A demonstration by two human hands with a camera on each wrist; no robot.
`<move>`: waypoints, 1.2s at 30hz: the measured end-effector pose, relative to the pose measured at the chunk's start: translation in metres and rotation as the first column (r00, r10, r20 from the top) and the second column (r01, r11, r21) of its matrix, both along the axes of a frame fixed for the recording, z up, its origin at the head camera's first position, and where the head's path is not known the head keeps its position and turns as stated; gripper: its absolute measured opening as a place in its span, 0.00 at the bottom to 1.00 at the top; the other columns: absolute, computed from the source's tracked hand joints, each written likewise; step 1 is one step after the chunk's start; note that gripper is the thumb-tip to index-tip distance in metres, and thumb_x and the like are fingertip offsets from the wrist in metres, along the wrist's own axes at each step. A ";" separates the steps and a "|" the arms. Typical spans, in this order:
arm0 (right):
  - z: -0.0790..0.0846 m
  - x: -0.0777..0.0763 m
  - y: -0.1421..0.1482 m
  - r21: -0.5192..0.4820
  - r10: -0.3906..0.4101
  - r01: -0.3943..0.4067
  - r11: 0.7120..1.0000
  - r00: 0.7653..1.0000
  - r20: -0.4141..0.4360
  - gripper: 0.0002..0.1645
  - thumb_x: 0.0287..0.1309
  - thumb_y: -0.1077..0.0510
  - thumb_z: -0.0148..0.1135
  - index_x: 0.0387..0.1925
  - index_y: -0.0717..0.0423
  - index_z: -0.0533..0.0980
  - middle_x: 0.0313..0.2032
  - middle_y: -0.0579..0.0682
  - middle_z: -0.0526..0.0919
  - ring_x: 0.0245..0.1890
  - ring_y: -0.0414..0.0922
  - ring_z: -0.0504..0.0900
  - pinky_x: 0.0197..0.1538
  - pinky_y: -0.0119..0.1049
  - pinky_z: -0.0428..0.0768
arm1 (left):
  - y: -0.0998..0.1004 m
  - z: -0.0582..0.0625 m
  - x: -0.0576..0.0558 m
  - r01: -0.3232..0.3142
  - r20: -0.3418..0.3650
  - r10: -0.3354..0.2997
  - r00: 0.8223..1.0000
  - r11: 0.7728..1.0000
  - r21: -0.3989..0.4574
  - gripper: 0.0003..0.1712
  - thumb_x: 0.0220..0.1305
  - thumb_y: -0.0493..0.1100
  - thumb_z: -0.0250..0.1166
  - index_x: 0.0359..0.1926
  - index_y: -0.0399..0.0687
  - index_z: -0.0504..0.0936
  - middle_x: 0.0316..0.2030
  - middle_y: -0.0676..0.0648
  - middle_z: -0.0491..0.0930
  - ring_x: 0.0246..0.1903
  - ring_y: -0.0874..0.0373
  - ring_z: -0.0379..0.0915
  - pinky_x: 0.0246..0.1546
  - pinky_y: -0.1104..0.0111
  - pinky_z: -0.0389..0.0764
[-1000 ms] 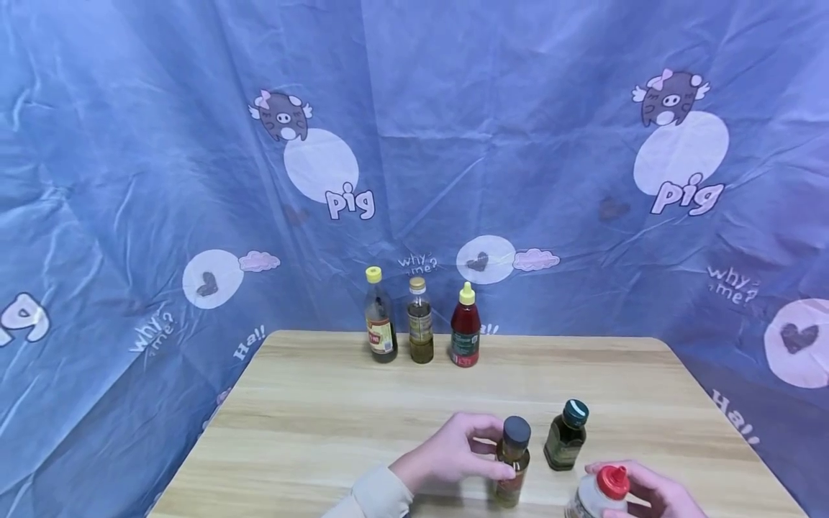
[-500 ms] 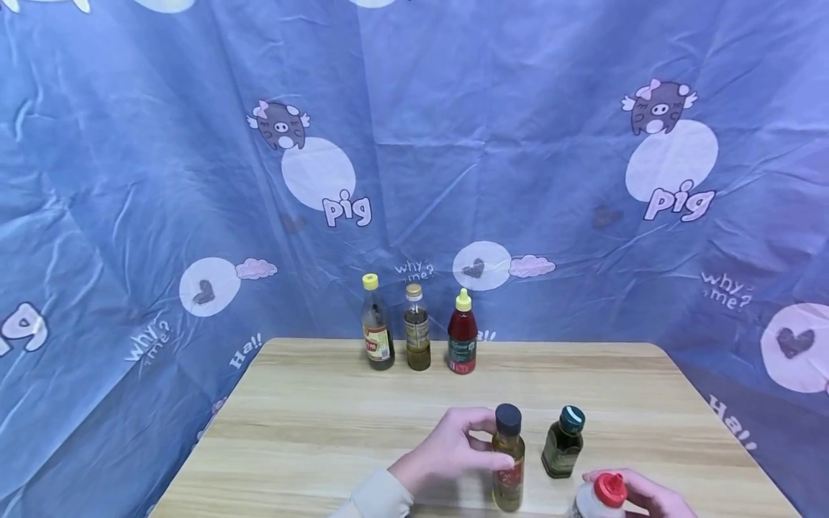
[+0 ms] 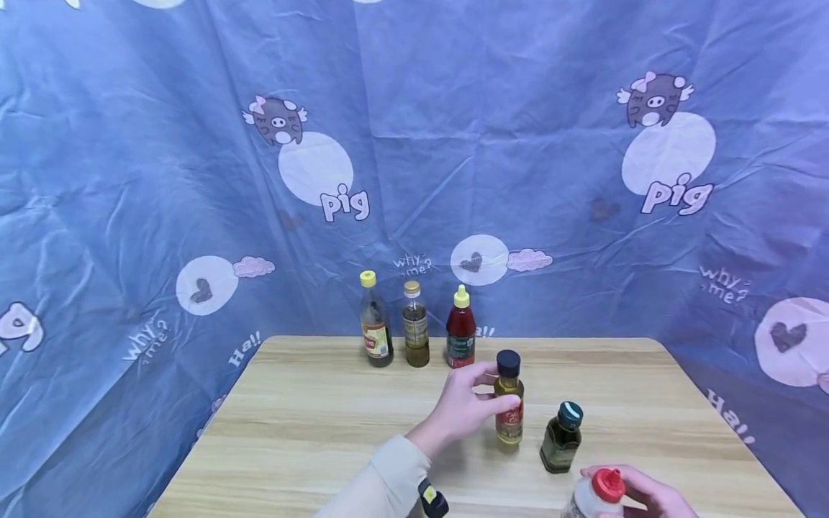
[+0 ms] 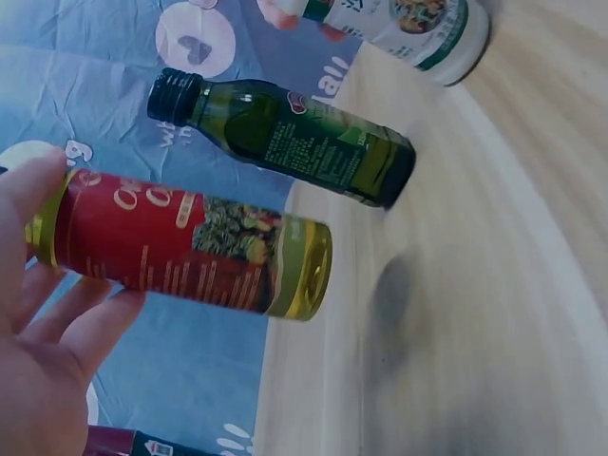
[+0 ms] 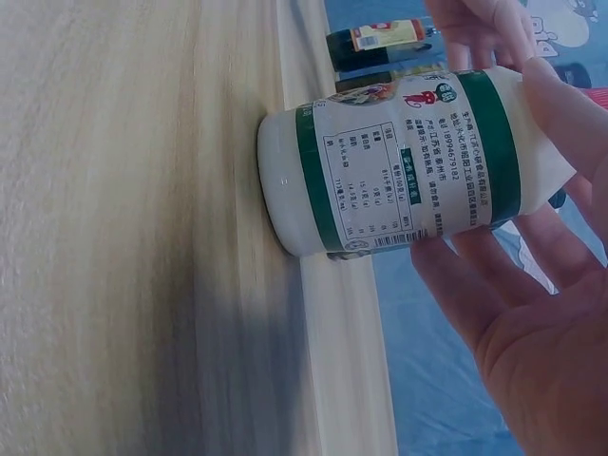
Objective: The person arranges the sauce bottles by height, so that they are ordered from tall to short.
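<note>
My left hand [image 3: 461, 404] grips a small oil bottle [image 3: 509, 426] with a dark cap and a red label, thumb on one side and fingers on the other. In the left wrist view this oil bottle [image 4: 180, 249] is upright relative to the table and raised off it, its shadow on the wood. At the front right, my right hand [image 3: 657, 498] holds a white squeeze bottle [image 3: 585, 501] with a red nozzle cap. The right wrist view shows its green-banded label and its base [image 5: 285, 185] close at the tabletop. Between the hands stands a dark green olive oil bottle [image 3: 560, 444].
Along the back edge of the wooden table [image 3: 311, 417] stand a dark sauce bottle [image 3: 378, 342] with a yellow cap, a tan-capped bottle [image 3: 417, 334] and a red sauce bottle [image 3: 460, 332]. A blue patterned cloth [image 3: 414, 144] hangs behind and at the sides.
My left hand has lifted the oil bottle and carried it forward, toward the back row. The right hand and the squeeze bottle have stayed nearly in place; the view has shifted slightly.
</note>
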State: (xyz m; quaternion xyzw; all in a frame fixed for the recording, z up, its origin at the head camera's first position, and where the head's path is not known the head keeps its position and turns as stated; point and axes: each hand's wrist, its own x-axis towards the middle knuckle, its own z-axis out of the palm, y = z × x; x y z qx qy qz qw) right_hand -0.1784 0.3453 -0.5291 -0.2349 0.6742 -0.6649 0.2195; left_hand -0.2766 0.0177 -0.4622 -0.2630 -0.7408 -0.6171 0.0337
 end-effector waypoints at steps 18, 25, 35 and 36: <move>0.008 0.010 -0.008 0.168 -0.175 0.191 0.967 0.979 -0.107 0.25 0.71 0.67 0.62 0.66 0.70 0.71 0.56 0.29 0.84 0.55 0.27 0.80 0.50 0.32 0.86 | 0.031 0.003 -0.050 -0.238 -0.096 0.232 0.968 0.969 -0.060 0.22 0.60 0.44 0.80 0.54 0.46 0.87 0.48 0.48 0.88 0.46 0.61 0.86 0.49 0.62 0.90; 0.006 0.013 -0.015 0.126 -0.198 0.226 0.966 0.959 -0.203 0.24 0.68 0.70 0.63 0.64 0.70 0.73 0.55 0.31 0.85 0.55 0.31 0.82 0.50 0.34 0.88 | 0.039 -0.001 -0.067 -0.320 -0.127 0.309 0.943 0.943 -0.086 0.20 0.60 0.45 0.80 0.51 0.46 0.87 0.47 0.49 0.88 0.47 0.60 0.85 0.48 0.63 0.90; 0.007 0.020 -0.021 0.106 -0.239 0.281 0.954 0.924 -0.300 0.23 0.66 0.72 0.65 0.61 0.70 0.74 0.53 0.35 0.85 0.53 0.33 0.84 0.48 0.36 0.90 | 0.048 -0.010 -0.085 -0.444 -0.213 0.415 0.885 0.889 -0.114 0.20 0.59 0.43 0.81 0.50 0.45 0.87 0.46 0.47 0.90 0.46 0.57 0.86 0.50 0.61 0.89; 0.007 0.020 -0.022 0.102 -0.242 0.284 0.953 0.921 -0.306 0.23 0.65 0.73 0.65 0.61 0.69 0.74 0.53 0.36 0.86 0.52 0.34 0.84 0.48 0.36 0.90 | 0.048 -0.011 -0.087 -0.449 -0.214 0.420 0.882 0.886 -0.113 0.20 0.58 0.43 0.81 0.50 0.44 0.87 0.46 0.47 0.90 0.46 0.57 0.86 0.50 0.60 0.89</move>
